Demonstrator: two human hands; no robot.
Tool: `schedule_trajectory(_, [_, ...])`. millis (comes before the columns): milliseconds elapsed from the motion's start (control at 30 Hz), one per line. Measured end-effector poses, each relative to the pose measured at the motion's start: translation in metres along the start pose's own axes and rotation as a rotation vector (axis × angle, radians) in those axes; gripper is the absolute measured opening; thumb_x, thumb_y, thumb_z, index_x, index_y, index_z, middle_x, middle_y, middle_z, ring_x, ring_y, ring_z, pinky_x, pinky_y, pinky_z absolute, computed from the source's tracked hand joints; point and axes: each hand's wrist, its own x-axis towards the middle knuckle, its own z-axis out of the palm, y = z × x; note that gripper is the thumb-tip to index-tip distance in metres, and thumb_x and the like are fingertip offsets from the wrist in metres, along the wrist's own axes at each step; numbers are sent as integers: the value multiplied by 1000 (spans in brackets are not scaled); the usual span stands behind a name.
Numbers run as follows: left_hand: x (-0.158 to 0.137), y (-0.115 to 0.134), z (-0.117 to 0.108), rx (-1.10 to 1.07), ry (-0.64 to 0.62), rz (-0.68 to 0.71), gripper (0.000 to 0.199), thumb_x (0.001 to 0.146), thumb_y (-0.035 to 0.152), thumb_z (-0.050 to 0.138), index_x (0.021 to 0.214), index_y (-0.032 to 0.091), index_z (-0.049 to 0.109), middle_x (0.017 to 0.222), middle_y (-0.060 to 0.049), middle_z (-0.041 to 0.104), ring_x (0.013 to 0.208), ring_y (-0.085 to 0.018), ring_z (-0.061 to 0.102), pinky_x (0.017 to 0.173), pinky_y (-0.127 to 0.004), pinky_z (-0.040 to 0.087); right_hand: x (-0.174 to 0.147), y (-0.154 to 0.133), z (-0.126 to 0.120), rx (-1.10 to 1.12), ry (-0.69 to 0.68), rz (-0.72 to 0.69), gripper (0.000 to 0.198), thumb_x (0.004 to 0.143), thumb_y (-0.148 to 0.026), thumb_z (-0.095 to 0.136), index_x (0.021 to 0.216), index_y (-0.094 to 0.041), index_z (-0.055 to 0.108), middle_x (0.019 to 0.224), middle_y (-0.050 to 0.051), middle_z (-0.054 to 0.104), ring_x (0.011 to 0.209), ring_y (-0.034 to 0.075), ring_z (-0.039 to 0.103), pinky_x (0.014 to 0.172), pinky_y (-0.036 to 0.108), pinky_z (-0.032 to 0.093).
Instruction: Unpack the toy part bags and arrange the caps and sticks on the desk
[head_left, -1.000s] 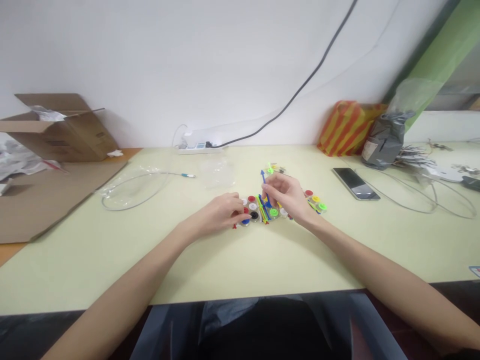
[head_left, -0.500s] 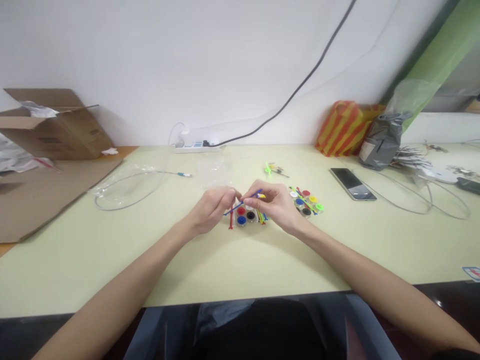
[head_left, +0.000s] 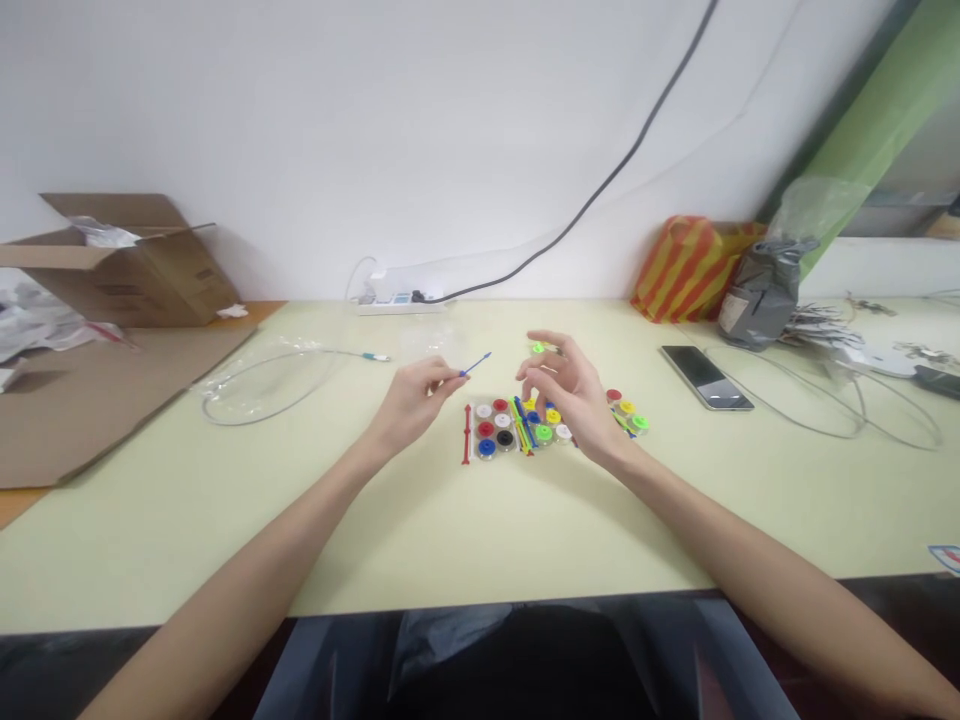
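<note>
Pinched between the thumb and fingertips of my left hand (head_left: 417,400) is a thin blue plastic stick (head_left: 478,363), its free end pointing up and to the right. My right hand (head_left: 564,392) hovers with fingers apart and nothing in them. Below and between the hands lie several small clear-sided discs with coloured tops, among them a blue disc (head_left: 487,448) and a black disc (head_left: 505,439). A red plastic stick (head_left: 466,434) lies along their left side. Yellow, green and blue sticks (head_left: 523,425) lie among the discs; my right hand hides part of the group.
A smartphone (head_left: 705,377) lies to the right, near a striped bag (head_left: 690,268) and a grey bag (head_left: 763,290). On the left are a cardboard box (head_left: 142,280) and a coiled cable (head_left: 247,357). A power strip (head_left: 397,304) sits against the wall.
Both hands held the blue stick near each other before. Now my right hand has let go and opened, and my left hand has drawn slightly left and up with the stick.
</note>
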Motion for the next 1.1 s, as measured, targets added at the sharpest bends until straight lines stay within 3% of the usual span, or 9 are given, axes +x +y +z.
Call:
schedule_trajectory(133, [-2, -9, 2, 2, -49, -133, 19, 89, 36, 68, 87, 19, 76, 74, -1, 69, 66, -15, 55, 67, -29, 43, 6, 15, -8, -52, 124, 39, 31, 87, -33, 66, 115, -24, 56, 88, -1, 59, 62, 10, 56, 43, 19, 38])
schedule_trajectory(367, [-3, -10, 2, 11, -107, -214, 26, 87, 32, 65, 108, 20, 71, 75, 0, 76, 67, -16, 63, 70, -28, 47, 6, 16, -10, -182, 97, 27, 12, 86, -29, 59, 86, -18, 63, 80, 2, 59, 61, 10, 52, 49, 22, 37])
schedule_trajectory(600, [-1, -6, 3, -152, -27, -282, 32, 90, 39, 58, 110, 16, 69, 89, -8, 79, 72, -20, 69, 70, -32, 54, -1, 15, -6, -290, 12, -4, 14, 87, -22, 53, 85, -19, 67, 73, 1, 60, 61, 12, 51, 53, 24, 39])
schedule_trajectory(833, [1, -6, 4, -363, 6, -363, 38, 84, 49, 70, 103, 16, 66, 98, -13, 79, 77, -24, 75, 75, -37, 58, -1, 17, -6, -322, 14, -18, 15, 88, -23, 53, 84, -19, 67, 77, 2, 62, 65, 13, 54, 54, 24, 40])
schedule_trajectory(1100, [-3, -7, 5, -181, 19, -266, 39, 93, 52, 61, 95, 16, 74, 90, -10, 78, 70, -20, 69, 69, -33, 55, -2, 15, -5, -359, 7, -44, 16, 87, -19, 51, 83, -19, 67, 83, 3, 65, 71, 14, 55, 59, 24, 42])
